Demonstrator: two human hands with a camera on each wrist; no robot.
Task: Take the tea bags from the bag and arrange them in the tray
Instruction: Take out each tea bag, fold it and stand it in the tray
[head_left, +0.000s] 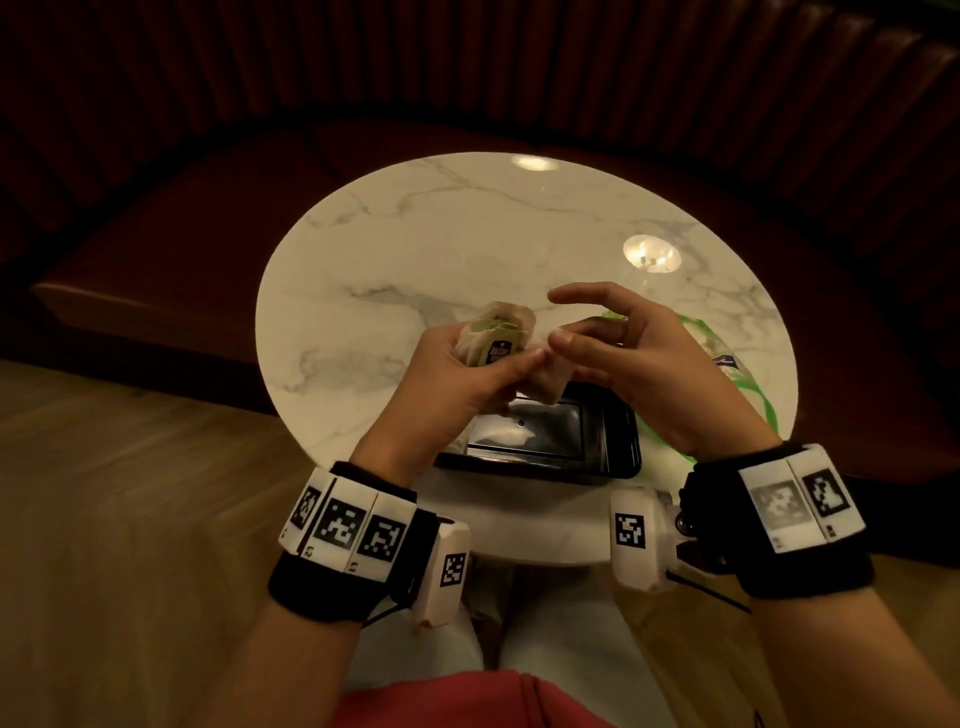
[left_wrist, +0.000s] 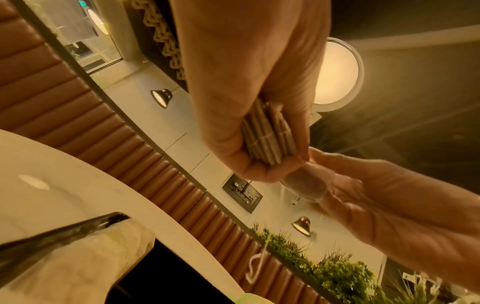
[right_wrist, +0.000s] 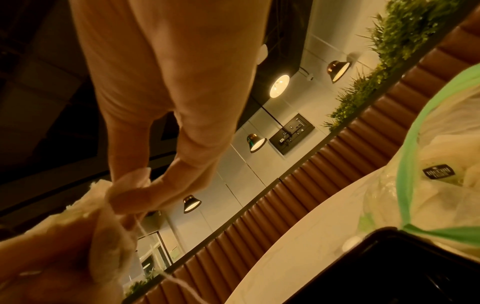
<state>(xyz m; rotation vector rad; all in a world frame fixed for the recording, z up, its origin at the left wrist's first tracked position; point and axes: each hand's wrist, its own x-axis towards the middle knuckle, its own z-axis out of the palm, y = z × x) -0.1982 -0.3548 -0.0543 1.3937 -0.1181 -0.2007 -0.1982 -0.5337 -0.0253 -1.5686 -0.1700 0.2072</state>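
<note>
My left hand (head_left: 498, 358) grips a stack of several pale tea bags (head_left: 493, 340) above the tray; the stack (left_wrist: 267, 139) shows edge-on in the left wrist view. My right hand (head_left: 571, 338) meets it from the right and pinches one tea bag (head_left: 545, 384) at the stack's end, index finger raised. That pinched bag (left_wrist: 306, 185) sits between both hands, its string (left_wrist: 255, 265) dangling. The black tray (head_left: 613, 441) lies below the hands near the table's front edge. The clear plastic bag with green stripes (head_left: 727, 364) lies to the right, tea bags (right_wrist: 441, 174) inside it.
The round white marble table (head_left: 467, 249) stands before a dark red padded bench (head_left: 182, 234). Pale paper (left_wrist: 103, 246) lies by the tray's rim (left_wrist: 64, 232). The bag (right_wrist: 410, 164) touches the tray's right side (right_wrist: 389, 267).
</note>
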